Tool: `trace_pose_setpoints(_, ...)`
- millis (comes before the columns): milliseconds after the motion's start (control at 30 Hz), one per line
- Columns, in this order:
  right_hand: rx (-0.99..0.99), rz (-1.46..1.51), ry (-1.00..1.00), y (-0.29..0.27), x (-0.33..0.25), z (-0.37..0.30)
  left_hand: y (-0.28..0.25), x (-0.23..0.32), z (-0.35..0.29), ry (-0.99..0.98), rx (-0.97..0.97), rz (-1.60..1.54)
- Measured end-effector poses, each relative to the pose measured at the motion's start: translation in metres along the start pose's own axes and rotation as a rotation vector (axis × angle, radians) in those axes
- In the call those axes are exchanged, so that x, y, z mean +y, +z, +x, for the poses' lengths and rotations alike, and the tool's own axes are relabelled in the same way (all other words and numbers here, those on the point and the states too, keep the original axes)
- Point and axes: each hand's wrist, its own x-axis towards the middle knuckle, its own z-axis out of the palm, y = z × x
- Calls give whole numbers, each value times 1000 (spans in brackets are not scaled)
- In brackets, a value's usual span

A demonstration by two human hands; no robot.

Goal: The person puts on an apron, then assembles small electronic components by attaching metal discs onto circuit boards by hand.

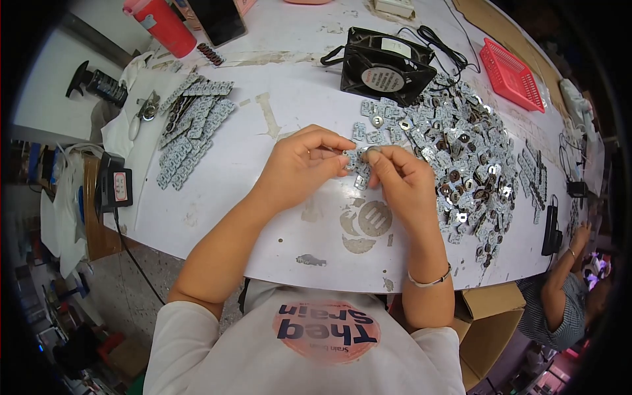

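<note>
Both hands meet over the middle of the white table. My left hand (304, 163) is closed in a pinch, thumb and index finger on the left edge of a small grey-white circuit board (354, 160). From the other side, my right hand (403, 181) grips the same piece between thumb and forefinger; its fingertips cover part of it. Another small board (362, 179) shows just below the fingertips. Right of my hands spreads a large heap of similar boards (454, 145), several bearing round dark or shiny metal parts.
A black fan (385, 66) with cable stands beyond the heap, near a pink basket (510, 76). Board strips (197, 125) are stacked at left, near a red tumbler (161, 26) and a black box (115, 184). Below the table's right edge is a cardboard box (490, 322); another person's arm (563, 283) is at far right.
</note>
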Motion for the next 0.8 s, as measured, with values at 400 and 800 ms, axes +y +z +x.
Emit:
trace_pose_setpoints(400,-242,254,212,-7,-15,-2,-3,12,-2,-151,-12,-97)
trace_pose_setpoints(800,-220,145,105,-4,-12,-3,1,10,-3,-137,-39,-56)
